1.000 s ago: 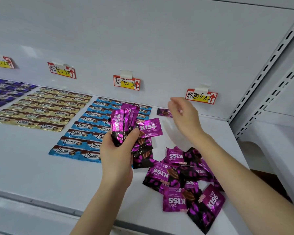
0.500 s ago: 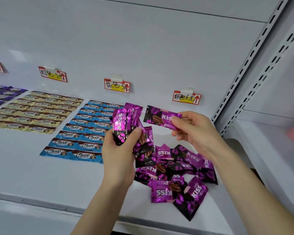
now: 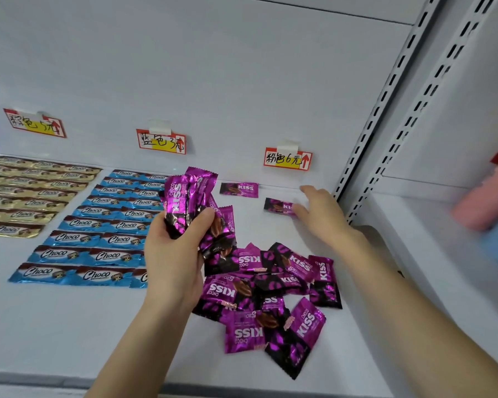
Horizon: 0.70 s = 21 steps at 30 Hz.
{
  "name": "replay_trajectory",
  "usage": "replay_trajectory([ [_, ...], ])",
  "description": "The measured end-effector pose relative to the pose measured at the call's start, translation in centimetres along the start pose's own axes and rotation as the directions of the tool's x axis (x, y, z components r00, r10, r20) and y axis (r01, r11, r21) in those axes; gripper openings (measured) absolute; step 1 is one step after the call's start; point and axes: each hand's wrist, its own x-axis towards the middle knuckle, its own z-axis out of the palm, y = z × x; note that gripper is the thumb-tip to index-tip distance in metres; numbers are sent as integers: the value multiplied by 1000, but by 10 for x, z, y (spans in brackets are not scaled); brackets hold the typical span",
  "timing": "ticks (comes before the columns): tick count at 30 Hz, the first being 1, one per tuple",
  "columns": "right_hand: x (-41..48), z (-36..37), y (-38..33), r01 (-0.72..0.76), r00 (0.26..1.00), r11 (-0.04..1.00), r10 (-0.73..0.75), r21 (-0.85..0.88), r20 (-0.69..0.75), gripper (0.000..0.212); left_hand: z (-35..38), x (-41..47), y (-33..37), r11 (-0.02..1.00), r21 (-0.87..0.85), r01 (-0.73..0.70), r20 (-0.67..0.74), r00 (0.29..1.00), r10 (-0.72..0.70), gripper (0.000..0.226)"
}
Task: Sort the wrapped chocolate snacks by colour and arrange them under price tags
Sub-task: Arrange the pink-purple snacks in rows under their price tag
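My left hand [image 3: 173,254] grips a bunch of pink Kiss chocolate packs [image 3: 194,202], held upright above the shelf. A loose pile of pink Kiss packs [image 3: 273,297] lies on the white shelf [image 3: 55,326] just right of that hand. Below the pink price tag [image 3: 288,158] lie two single pink packs: one at the back [image 3: 239,189] and one further right [image 3: 278,205]. My right hand [image 3: 319,214] has its fingers straight, fingertips touching the right-hand single pack's end.
Rows of blue Choco bars [image 3: 104,225] lie under the blue tag [image 3: 161,141], gold Choco bars [image 3: 32,193] under the left tag [image 3: 35,123]. Slotted shelf uprights [image 3: 385,110] stand at right. A blurred pink and blue shape [image 3: 486,214] shows at the far right.
My right hand, which pinched a pink pack in the air half a second ago, has laid it on the shelf below the pink tag. The left hand keeps its bunch.
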Motion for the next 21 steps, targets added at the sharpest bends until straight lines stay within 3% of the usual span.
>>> replay_trajectory([
  [3,-7,13,-10,140,981,990,-135,-32,139,36,-1,4,-3,1000,1,2,-11,1000,-2,16],
  [5,-5,18,-13,152,970,985,-133,-86,202,38,0,4,-4,1000,1,12,-14,1000,-12,18],
  [21,25,29,-16,168,975,963,-130,-210,182,43,-1,10,-10,999,31,28,16,999,-28,19],
])
